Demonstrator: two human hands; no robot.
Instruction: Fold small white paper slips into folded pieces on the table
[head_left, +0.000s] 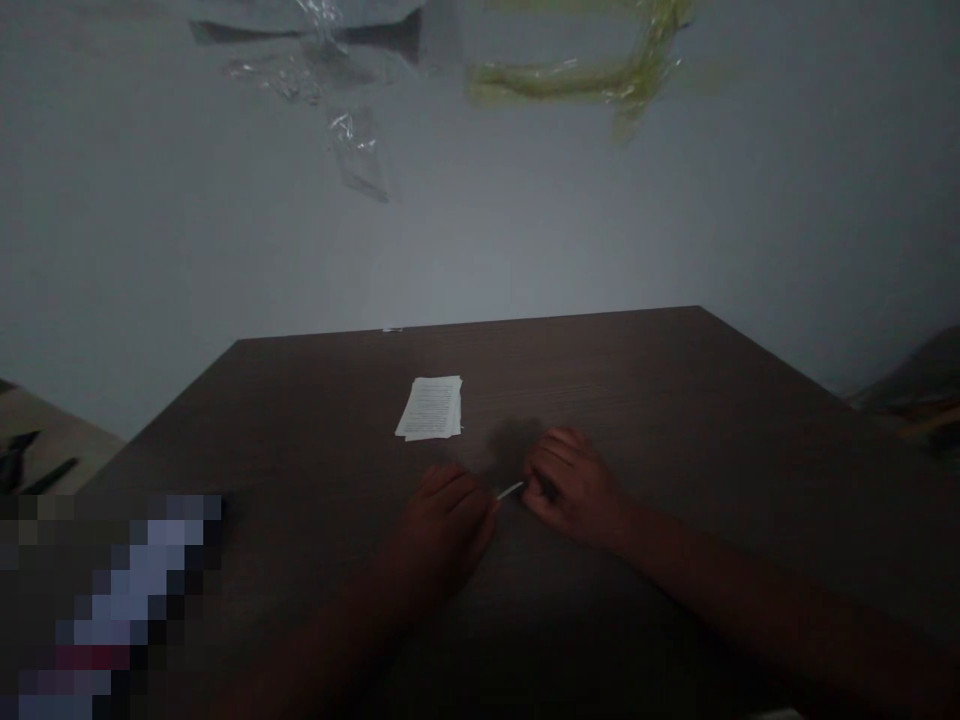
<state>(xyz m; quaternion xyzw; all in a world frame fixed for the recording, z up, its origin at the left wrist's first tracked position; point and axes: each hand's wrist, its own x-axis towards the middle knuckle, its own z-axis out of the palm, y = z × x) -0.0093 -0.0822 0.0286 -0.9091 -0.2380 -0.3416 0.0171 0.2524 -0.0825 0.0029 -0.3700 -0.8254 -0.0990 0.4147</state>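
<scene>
Both of my hands are close together over the dark tabletop, with a thin white strip (pixel 511 491) running between them. My left hand (pixel 450 515) is closed, its thumb and fingers pinching the strip's lower left end. At the upper right end, the curled fingers of my right hand (pixel 570 485) close on the strip too. The strip looks like paper seen edge-on, but the dim light hides its exact kind. Just beyond my left hand lies a small stack of printed paper sheets (pixel 431 408), its edges slightly uneven.
The brown wooden table (pixel 600 370) has its far edge near a pale wall (pixel 465 230) with clear and yellow tape (pixel 555 82) on it. A pixelated patch (pixel 127 600) covers something at the lower left. A small white scrap (pixel 392 329) sits at the far edge.
</scene>
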